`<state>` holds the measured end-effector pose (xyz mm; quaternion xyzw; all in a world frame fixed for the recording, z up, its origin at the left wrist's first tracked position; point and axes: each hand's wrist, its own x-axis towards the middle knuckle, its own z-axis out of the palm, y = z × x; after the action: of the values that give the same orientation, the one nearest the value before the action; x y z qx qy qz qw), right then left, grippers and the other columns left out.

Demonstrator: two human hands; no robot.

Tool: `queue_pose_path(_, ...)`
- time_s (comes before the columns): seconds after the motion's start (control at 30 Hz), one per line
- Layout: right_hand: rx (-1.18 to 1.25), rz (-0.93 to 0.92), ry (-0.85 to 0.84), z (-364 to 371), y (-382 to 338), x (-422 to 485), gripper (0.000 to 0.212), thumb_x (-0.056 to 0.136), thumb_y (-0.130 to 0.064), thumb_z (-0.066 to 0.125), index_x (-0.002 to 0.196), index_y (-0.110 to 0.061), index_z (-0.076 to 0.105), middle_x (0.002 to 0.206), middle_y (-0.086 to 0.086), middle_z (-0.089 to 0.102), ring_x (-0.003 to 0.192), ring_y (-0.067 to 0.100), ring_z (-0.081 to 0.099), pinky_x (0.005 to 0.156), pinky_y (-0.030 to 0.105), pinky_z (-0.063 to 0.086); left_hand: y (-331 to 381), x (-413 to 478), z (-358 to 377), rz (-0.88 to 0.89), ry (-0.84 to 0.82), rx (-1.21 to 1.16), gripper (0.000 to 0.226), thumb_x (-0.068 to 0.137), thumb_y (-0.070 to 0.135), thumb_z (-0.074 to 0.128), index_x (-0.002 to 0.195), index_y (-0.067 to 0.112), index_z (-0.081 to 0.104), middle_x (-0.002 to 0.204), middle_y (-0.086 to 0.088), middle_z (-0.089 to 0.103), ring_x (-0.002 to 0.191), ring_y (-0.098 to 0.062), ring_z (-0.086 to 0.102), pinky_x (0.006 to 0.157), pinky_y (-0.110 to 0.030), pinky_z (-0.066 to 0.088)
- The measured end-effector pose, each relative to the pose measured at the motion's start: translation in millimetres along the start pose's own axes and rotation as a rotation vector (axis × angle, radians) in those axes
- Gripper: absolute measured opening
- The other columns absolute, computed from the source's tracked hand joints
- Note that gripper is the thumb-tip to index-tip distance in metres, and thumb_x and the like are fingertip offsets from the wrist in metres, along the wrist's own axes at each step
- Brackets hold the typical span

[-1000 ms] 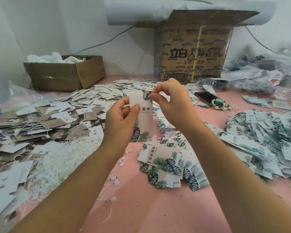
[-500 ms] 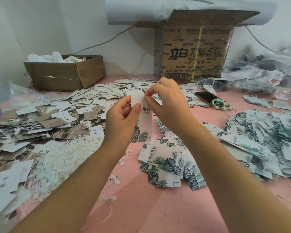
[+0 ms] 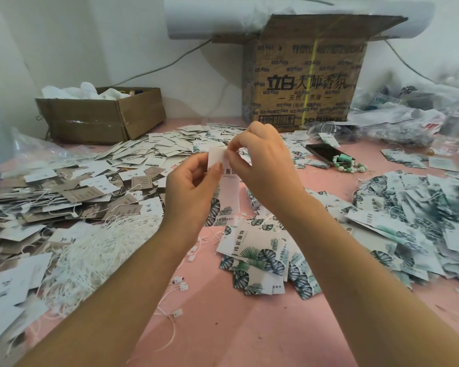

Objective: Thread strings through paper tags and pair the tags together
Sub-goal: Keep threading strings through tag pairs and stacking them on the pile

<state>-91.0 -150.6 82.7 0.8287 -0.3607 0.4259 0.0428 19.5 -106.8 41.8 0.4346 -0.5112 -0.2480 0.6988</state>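
Currently, the pile of strings (image 3: 96,250) lies below and left of the left hand (image 3: 191,189), which pinches the left edge of an upright tag (image 3: 227,186) between thumb and fingers. The right hand (image 3: 263,165) pinches the tag's top edge; whether it also holds a string cannot be told. The tag appears light, thin and easily creased: grip it by the edges, near the top.

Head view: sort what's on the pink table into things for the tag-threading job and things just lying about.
Job: held tag, gripped by left hand, pinched at the top by right hand; white strings; leaf-print tags; grey-brown tags.

Lying about: phone; bead bracelet; small cardboard box; large cardboard box; plastic bags.
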Motion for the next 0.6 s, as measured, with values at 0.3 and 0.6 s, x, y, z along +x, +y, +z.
queue_pose_path(0.3,0.097,0.010,-0.004,3.8,2.6,-0.6,0.014,0.089,-0.018,0.057,0.091,-0.006,0.064,0.086,-0.003,0.043,0.087,0.013,0.037,0.071,0.021,0.028,4.9,3.6,-1.9,-0.164,0.003,-0.199,0.022,0.098,0.016,0.044,0.089,0.019,0.064,0.070,0.008,0.070,0.065,-0.004,0.065,0.055,-0.019,0.051)
queue_pose_path(0.6,0.280,0.032,-0.027,6.2,-0.6,0.0,0.010,0.086,-0.014,0.062,0.089,-0.006,0.068,0.075,-0.009,0.037,0.081,0.012,0.039,0.065,0.023,0.025,2.8,6.5,-5.2,-0.250,0.000,-0.307,0.017,0.070,0.018,0.066,0.087,0.017,0.063,0.073,0.005,0.069,0.067,-0.007,0.064,0.059,-0.019,0.051)
